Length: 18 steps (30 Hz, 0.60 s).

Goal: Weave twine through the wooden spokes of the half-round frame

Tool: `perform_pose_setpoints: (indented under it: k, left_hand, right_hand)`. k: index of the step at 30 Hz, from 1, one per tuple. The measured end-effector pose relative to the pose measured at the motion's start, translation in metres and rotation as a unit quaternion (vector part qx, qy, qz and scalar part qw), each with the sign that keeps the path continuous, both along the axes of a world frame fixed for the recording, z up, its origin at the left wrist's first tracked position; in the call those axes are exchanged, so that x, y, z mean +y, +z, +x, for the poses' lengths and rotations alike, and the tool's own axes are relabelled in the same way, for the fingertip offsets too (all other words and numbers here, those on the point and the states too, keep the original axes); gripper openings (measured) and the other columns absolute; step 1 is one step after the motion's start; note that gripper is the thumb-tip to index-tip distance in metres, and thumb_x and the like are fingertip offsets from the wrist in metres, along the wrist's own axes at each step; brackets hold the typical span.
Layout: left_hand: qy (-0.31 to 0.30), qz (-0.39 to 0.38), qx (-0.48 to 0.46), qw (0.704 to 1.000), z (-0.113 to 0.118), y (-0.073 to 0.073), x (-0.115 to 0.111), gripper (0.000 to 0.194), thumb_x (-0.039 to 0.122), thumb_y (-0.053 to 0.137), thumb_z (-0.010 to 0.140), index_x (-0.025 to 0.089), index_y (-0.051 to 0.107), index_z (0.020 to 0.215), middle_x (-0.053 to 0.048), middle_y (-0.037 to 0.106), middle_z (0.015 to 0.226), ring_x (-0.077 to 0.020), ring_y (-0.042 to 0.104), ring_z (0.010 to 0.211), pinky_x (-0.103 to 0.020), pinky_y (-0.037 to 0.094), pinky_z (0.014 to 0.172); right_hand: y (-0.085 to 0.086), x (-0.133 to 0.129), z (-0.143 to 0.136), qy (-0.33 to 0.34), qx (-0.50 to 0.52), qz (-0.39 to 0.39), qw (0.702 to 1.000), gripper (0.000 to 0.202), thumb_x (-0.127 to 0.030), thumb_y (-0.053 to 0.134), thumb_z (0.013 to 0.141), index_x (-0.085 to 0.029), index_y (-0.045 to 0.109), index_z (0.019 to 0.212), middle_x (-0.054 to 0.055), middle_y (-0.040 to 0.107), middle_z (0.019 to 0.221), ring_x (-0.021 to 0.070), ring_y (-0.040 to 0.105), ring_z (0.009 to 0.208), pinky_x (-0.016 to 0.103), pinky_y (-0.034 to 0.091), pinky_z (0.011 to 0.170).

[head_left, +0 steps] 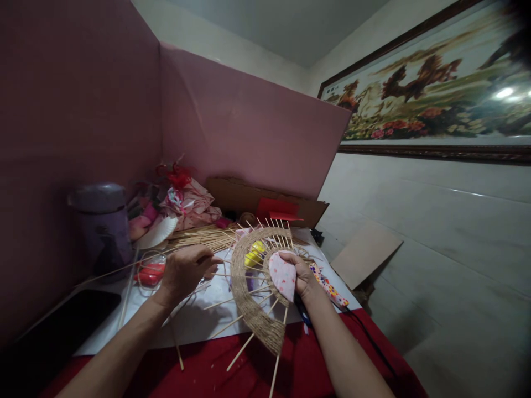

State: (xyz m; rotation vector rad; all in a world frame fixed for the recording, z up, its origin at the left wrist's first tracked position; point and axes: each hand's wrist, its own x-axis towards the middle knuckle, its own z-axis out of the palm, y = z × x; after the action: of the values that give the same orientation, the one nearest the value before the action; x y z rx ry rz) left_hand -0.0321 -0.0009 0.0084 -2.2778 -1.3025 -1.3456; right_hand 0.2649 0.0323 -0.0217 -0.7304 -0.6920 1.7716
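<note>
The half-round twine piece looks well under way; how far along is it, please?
Apparently done: the wide twine band and narrower inner band, both across the sticks around the patterned fabric half-circle. In hand: the right hand grips the half-circle and the left hand is raised near the stick tips. Perhaps left: the bare stick lengths between and beyond the bands.

Cloth (199,373) along table's near side; sheet (161,331) behind it. Slab (89,309) at left, cup (105,237) just behind. Stick bundle (199,239) across sheet's back; fabric pile (193,204) behind bundle, left of cardboard strip (232,190). Woven frame (244,287) over sheet's middle, left of corded tool (329,286). Panel (367,251) beyond table's right side; framed picture (423,94) above, on right wall (456,221).
</note>
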Motion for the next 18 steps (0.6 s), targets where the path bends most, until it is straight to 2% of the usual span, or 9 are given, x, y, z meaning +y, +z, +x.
perform_pose_setpoints:
  k: [3, 11, 18]
  left_hand:
    - [-0.005, -0.003, 0.008, 1.000, 0.001, 0.003, -0.002, 0.028, 0.040, 0.059, 0.077, 0.017, 0.062, 0.061, 0.001, 0.057, 0.055, -0.0113, 0.050, 0.053, -0.023, 0.031, 0.054]
    - [-0.025, -0.021, 0.033, 0.999, 0.001, 0.004, -0.003, 0.030, 0.041, 0.059, 0.078, 0.017, 0.059, 0.060, 0.002, 0.057, 0.055, -0.0103, 0.050, 0.052, -0.023, 0.031, 0.054]
    - [-0.015, -0.035, 0.030, 0.999, 0.004, 0.001, -0.002, 0.028, 0.042, 0.062, 0.075, 0.018, 0.061, 0.059, 0.002, 0.060, 0.055, -0.0108, 0.052, 0.053, -0.023, 0.032, 0.056]
  right_hand:
    - [0.003, -0.001, -0.001, -0.024, -0.007, -0.013, 1.000, 0.005, -0.009, 0.058, 0.070, -0.013, 0.059, 0.072, 0.004, 0.068, 0.060, 0.0196, 0.068, 0.060, 0.033, 0.056, 0.066]
    - [0.006, -0.005, -0.002, -0.032, -0.024, -0.017, 0.999, 0.007, -0.008, 0.056, 0.071, -0.012, 0.059, 0.076, 0.006, 0.069, 0.063, 0.0197, 0.068, 0.062, 0.033, 0.055, 0.067]
    - [0.011, -0.012, -0.008, 0.007, -0.030, -0.001, 1.000, 0.016, -0.019, 0.058, 0.076, -0.010, 0.059, 0.088, 0.009, 0.070, 0.073, 0.0205, 0.067, 0.063, 0.034, 0.054, 0.066]
